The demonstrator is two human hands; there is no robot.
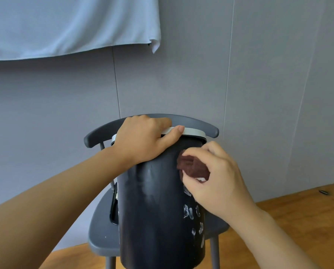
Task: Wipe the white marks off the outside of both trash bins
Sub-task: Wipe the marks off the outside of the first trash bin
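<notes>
Beyond my fingers stands a grey panelled wall [181, 74], with a pale blue cloth [65, 26] hanging across its upper left. Below my right wrist, on the right, is a wooden floor [298, 210]. Under both my hands is a grey chair [102, 220], its curved backrest just past my left fingertips. The black trash bin [154, 210] lies tilted over the chair seat, its bottom end toward me and its grey rim [193, 131] away from me, near the backrest. My left hand [141, 140] is closed over the far end of the bin, palm flat on the black wall, fingers curled over the rim and thumb [173, 133] lying along the grey band. My right hand [216, 177] pinches a bunched dark brown cloth [193, 167] between thumb and fingers, holding it tight against the bin's right side just below the rim. Beneath that hand, running down toward me along the bin's right side, are scattered white marks [189, 212], some partly hidden by my palm. To the left of the bin, below my left forearm, a second dark bin [114, 208] shows only as a narrow sliver on the seat. A small dark object [324, 192] lies on the floor far right of my right hand; I cannot tell what it is.
</notes>
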